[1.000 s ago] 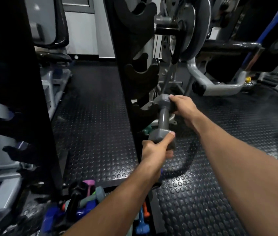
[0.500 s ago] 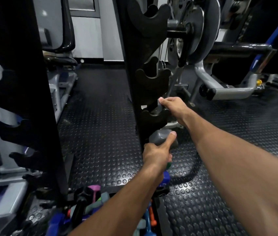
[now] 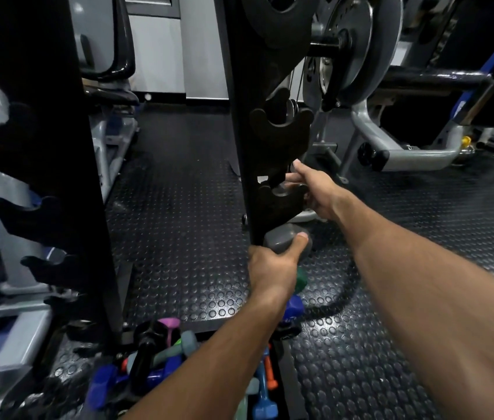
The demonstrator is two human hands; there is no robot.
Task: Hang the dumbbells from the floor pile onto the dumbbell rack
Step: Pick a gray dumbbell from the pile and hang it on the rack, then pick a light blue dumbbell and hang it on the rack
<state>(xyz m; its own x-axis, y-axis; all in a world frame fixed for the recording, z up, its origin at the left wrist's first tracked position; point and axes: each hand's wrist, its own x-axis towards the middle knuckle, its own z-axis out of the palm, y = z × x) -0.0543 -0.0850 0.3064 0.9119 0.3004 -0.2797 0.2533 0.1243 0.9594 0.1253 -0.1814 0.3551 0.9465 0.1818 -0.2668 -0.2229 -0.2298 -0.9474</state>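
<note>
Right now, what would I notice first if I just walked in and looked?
Two hands in the middle: the left hand grips the near end of a grey dumbbell, and the right hand holds its far end at a black rack hook. At the bottom, a colourful dumbbell pile lies on the floor.
</note>
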